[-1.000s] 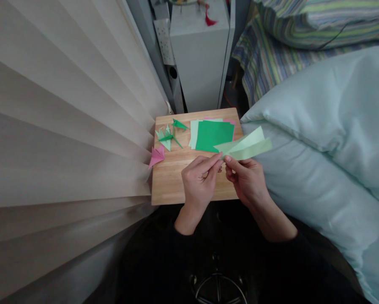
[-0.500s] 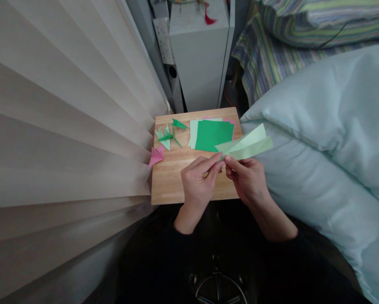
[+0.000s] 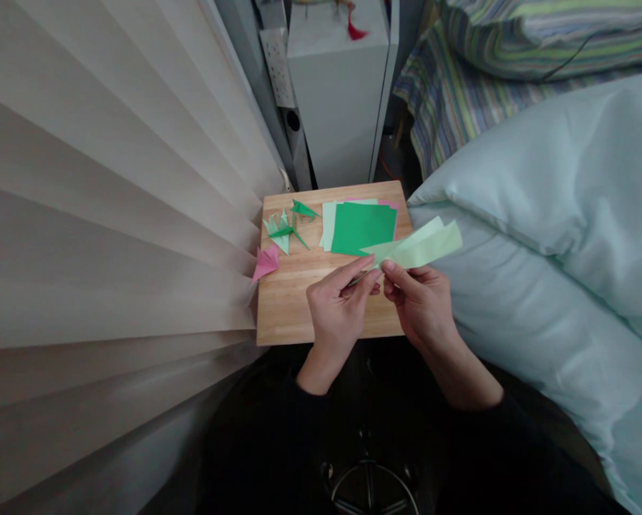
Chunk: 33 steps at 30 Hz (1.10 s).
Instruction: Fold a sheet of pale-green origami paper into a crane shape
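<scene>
A folded sheet of pale green origami paper (image 3: 425, 243) is held in the air over the front right of a small wooden table (image 3: 285, 311). My left hand (image 3: 338, 299) pinches its left end between thumb and fingers. Close beside it, my right hand (image 3: 421, 299) grips the lower edge with the thumb on top. The paper's long flaps stretch out to the right, past the table's edge. Just behind the hands lies a stack of square sheets, with a dark green sheet (image 3: 362, 227) uppermost and pale green and pink edges showing under it.
Folded paper figures lie at the table's left: a pink one (image 3: 266, 262), a pale green one (image 3: 278, 232) and dark green ones (image 3: 303, 209). A pleated curtain (image 3: 138, 272) borders the left. A light blue duvet (image 3: 535, 193) lies right, a white cabinet (image 3: 342, 107) behind.
The paper's upper flap has come down closer to the lower one, so the gap between them is narrower. Both hands stay in nearly the same place.
</scene>
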### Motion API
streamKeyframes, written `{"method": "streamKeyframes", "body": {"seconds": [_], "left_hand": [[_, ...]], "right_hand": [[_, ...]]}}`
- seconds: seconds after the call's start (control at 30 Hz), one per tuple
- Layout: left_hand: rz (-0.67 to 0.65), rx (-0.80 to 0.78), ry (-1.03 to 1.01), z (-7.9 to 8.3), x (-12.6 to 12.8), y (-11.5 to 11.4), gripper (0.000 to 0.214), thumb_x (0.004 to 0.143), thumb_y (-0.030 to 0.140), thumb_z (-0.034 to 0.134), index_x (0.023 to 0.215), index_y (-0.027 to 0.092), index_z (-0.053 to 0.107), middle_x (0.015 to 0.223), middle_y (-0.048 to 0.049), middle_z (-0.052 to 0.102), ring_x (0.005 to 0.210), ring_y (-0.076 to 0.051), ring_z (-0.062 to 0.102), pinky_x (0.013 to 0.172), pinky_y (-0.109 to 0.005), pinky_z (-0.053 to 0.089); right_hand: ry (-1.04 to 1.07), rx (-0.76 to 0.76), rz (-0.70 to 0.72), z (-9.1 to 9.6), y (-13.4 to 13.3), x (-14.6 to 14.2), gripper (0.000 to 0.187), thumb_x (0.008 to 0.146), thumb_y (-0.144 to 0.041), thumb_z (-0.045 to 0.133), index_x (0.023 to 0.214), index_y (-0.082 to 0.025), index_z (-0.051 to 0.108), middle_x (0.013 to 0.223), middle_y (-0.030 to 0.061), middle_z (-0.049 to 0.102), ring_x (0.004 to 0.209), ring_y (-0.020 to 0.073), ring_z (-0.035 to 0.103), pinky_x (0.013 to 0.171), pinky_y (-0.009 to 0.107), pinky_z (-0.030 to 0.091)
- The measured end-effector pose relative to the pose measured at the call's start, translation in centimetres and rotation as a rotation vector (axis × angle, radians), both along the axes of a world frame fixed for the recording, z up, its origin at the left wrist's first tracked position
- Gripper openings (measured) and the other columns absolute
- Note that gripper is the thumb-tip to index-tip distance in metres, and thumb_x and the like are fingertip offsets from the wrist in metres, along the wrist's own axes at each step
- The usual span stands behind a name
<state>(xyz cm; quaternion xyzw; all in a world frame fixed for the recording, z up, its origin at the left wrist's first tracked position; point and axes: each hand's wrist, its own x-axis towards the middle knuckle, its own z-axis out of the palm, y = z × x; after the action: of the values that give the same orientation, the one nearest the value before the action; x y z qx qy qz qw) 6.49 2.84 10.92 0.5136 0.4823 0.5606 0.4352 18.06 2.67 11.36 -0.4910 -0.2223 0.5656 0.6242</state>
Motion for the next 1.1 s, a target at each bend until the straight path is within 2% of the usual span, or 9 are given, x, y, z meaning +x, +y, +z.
{"method": "streamKeyframes", "body": {"seconds": [0.13,0.3,0.47,0.6,0.83,1.1], "left_hand": [[0.026,-0.078,-0.039,0.6,0.3,0.1,0.033,0.082,0.040,0.085,0.104,0.017,0.078,0.073,-0.0021,0.079,0.061,-0.015,0.075,0.060,-0.024,0.062],[0.037,-0.256,-0.111,1.1,0.4,0.5,0.032,0.076,0.040,0.089,0.090,0.015,0.074,0.069,-0.0025,0.077,0.061,-0.017,0.075,0.061,-0.026,0.062],[-0.071,-0.364,-0.180,0.7,-0.3,1.0,0.024,0.074,0.034,0.088,0.084,0.015,0.079,0.068,-0.0028,0.077,0.060,-0.015,0.073,0.062,-0.026,0.062],[-0.125,-0.279,-0.121,0.5,-0.7,0.9,0.015,0.079,0.029,0.084,0.085,0.015,0.081,0.069,-0.0022,0.074,0.060,-0.012,0.069,0.060,-0.023,0.059],[-0.036,-0.002,0.087,0.4,-0.8,0.1,0.013,0.088,0.028,0.078,0.092,0.017,0.083,0.082,-0.0053,0.075,0.066,-0.012,0.070,0.059,-0.021,0.060],[-0.029,-0.007,-0.018,0.0,-0.3,-0.1,0.025,0.090,0.034,0.078,0.109,0.018,0.081,0.099,-0.0069,0.083,0.075,-0.017,0.079,0.071,-0.027,0.068]], "right_hand": [[-0.053,0.061,-0.040,-0.4,-0.1,-0.2,0.026,0.073,-0.034,0.091,0.062,-0.019,0.071,0.053,-0.0034,0.060,0.048,0.0083,0.048,0.048,0.025,0.037],[-0.139,0.096,-0.132,-1.3,0.0,-0.1,0.026,0.071,-0.030,0.092,0.062,-0.019,0.069,0.054,-0.0040,0.059,0.047,0.0087,0.048,0.046,0.026,0.036],[-0.165,0.096,-0.133,-2.0,0.2,0.1,0.024,0.070,-0.028,0.091,0.063,-0.020,0.069,0.055,-0.0042,0.060,0.047,0.0085,0.048,0.046,0.026,0.036],[-0.170,0.108,-0.130,-2.2,0.2,-0.1,0.021,0.069,-0.028,0.090,0.064,-0.020,0.071,0.055,-0.0044,0.061,0.047,0.0082,0.048,0.045,0.025,0.036],[-0.131,0.098,-0.088,-2.0,0.1,-0.4,0.021,0.068,-0.032,0.091,0.068,-0.021,0.074,0.054,-0.0042,0.062,0.048,0.0094,0.050,0.045,0.025,0.039],[-0.133,0.112,-0.062,-1.7,0.0,-0.3,0.019,0.073,-0.032,0.089,0.066,-0.021,0.075,0.057,-0.0022,0.067,0.050,0.0100,0.054,0.049,0.026,0.042]]}}
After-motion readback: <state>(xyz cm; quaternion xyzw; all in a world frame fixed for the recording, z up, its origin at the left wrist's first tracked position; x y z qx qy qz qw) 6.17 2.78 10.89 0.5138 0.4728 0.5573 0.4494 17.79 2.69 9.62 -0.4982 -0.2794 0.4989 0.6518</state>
